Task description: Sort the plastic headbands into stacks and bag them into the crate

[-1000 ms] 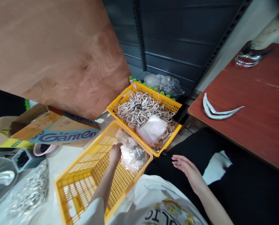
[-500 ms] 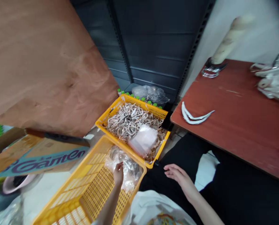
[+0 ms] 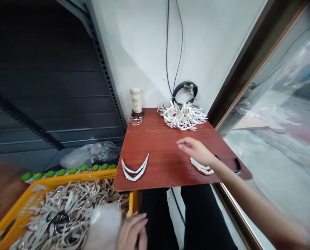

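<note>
My right hand [image 3: 196, 150] reaches out over the small red-brown table [image 3: 167, 166], fingers stretched and apart, holding nothing. Just under its wrist lie a few white curved strips [image 3: 201, 166]. A second pair of white curved strips [image 3: 134, 169] lies near the table's front left corner, and a heap of the same strips [image 3: 183, 116] sits at the far end. My left hand [image 3: 132, 232] rests low by the corner of a yellow basket [image 3: 32, 191], fingers extended, next to a clear plastic bag [image 3: 104, 225] lying on the basket's tangled pale strips [image 3: 74, 201].
A beige bottle [image 3: 136, 100] stands on a metal ring stand at the table's far left. A black coiled band and cables [image 3: 185, 88] hang on the white wall. Green-capped bottles [image 3: 66, 171] and a plastic bag [image 3: 92, 154] sit behind the basket. Dark metal shelving fills the left; plastic sheeting the right.
The view swung right and up from the two baskets to the table. My left hand left the bag in the near basket. My right hand rose from my lap to over the table.
</note>
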`<state>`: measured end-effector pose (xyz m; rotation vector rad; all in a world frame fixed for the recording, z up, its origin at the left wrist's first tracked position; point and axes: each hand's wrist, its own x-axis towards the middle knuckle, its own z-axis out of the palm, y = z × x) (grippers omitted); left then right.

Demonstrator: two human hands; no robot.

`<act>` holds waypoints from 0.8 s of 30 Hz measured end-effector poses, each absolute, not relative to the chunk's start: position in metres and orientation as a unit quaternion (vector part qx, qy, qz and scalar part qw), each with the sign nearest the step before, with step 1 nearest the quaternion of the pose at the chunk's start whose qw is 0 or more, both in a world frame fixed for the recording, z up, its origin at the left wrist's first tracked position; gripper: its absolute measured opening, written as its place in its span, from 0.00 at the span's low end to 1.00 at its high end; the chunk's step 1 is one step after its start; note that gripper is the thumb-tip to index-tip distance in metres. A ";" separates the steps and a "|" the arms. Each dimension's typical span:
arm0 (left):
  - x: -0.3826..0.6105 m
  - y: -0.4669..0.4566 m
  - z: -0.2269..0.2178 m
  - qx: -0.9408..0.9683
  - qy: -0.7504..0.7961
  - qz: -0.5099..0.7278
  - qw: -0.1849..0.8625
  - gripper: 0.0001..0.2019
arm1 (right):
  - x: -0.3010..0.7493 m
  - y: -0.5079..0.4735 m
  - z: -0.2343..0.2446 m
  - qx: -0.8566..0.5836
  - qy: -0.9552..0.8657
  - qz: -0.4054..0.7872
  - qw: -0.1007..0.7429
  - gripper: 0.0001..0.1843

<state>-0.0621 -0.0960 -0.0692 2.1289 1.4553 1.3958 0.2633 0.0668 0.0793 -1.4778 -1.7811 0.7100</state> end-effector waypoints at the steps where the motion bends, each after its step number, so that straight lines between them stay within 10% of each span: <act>1: -0.044 -0.085 -0.057 0.758 0.462 0.450 0.100 0.24 | 0.273 0.092 0.077 -0.602 -0.694 0.186 0.347 0.13; 6: 0.016 -0.045 -0.030 0.805 0.437 0.390 0.093 0.20 | 0.304 0.186 0.066 -0.716 -0.668 -0.055 0.193 0.15; 24: 0.042 -0.030 -0.056 0.796 0.461 0.390 0.042 0.21 | 0.326 0.239 0.049 -0.751 -0.652 0.021 0.104 0.12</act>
